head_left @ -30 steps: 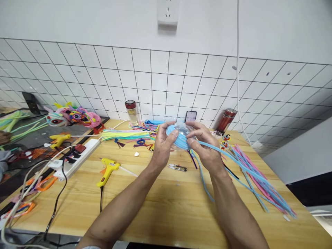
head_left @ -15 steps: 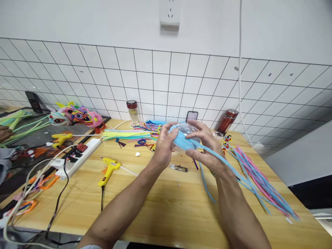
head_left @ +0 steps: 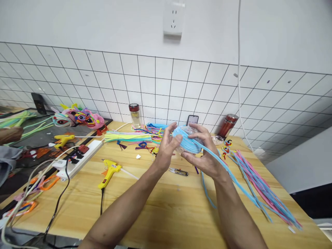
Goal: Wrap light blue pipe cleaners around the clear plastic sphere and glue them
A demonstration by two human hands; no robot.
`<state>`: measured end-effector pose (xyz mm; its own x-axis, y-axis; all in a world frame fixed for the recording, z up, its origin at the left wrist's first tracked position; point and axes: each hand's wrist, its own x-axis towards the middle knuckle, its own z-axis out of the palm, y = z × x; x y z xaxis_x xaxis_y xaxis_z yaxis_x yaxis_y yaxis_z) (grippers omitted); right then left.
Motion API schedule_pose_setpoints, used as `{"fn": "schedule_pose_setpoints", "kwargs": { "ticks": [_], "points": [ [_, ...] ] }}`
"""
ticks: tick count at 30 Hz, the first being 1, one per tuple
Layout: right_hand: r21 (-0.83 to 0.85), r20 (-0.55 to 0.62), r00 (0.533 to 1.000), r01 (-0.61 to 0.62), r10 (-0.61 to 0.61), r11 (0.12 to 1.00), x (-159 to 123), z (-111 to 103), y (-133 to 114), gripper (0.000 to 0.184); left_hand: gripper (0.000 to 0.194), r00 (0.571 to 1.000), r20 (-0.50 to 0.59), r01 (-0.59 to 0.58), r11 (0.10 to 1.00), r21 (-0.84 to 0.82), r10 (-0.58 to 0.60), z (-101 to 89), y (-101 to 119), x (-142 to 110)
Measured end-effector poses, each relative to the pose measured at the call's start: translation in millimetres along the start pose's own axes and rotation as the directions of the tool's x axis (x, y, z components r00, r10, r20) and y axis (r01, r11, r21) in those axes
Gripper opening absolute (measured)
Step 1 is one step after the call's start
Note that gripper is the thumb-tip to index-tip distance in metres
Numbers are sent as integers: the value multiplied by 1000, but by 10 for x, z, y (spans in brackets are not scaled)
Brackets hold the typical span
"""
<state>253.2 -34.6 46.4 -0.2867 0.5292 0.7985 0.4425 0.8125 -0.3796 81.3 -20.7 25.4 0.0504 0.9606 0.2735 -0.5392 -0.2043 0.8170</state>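
Between my two hands, above the table, is a clear plastic ball [head_left: 194, 130] partly covered with rows of light blue pipe cleaner [head_left: 188, 142]. My left hand [head_left: 167, 147] grips its left side, with the thumb pressed on the blue rows. From the right, my right hand [head_left: 204, 152] holds the ball, with fingers curved over its top and the thumb underneath. A long blue pipe cleaner tail [head_left: 228, 169] runs from the ball across my right hand and wrist down to the right. Beneath the ball, thread snips [head_left: 178, 172] lie on the wood.
A yellow glue gun [head_left: 110, 173] and a white power strip [head_left: 80, 159] with cords lie at left. Pink and blue pipe cleaners [head_left: 267, 190] spread at right. Two flasks, one clear [head_left: 135, 116] and one red [head_left: 227, 126], stand behind. Another person's hand [head_left: 11, 135] is at far left.
My left fingers have lifted and spread a little at the ball's edge, and my right hand has shifted its hold slightly. The ball has turned a little. The camera view has tilted slightly upward.
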Motion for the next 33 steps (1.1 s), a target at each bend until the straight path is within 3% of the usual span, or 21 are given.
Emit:
{"fn": "schedule_pose_setpoints", "kwargs": {
  "ticks": [4, 8, 13, 18, 28, 33],
  "points": [
    [-2, -7, 1000, 20, -20, 1000, -5, -4, -10, 49, 70, 978, 103, -196, 962, 189, 179, 3, -8, -70],
    [-7, 9, 1000, 19, -19, 1000, -10, -13, -38, 52, 55, 957, 106, -288, 926, 243, 270, 33, 34, -110],
    [-27, 32, 999, 42, -41, 999, -7, -12, -80, 53, 37, 983, 43, -181, 981, 69, 178, 43, 42, -61],
    [-48, 47, 998, 53, -51, 997, -3, 4, -81, 52, 38, 998, 16, -61, 996, -60, 62, 40, 35, 15],
    [-96, -23, 999, 25, -27, 995, -14, 129, -33, 50, 56, 992, 18, -128, 988, 82, 127, 48, -46, -67],
    [-39, 16, 999, -49, 50, 998, -18, 142, -54, 46, 53, 993, 14, -120, 990, 76, 119, 54, -65, -44]
  ]
}}
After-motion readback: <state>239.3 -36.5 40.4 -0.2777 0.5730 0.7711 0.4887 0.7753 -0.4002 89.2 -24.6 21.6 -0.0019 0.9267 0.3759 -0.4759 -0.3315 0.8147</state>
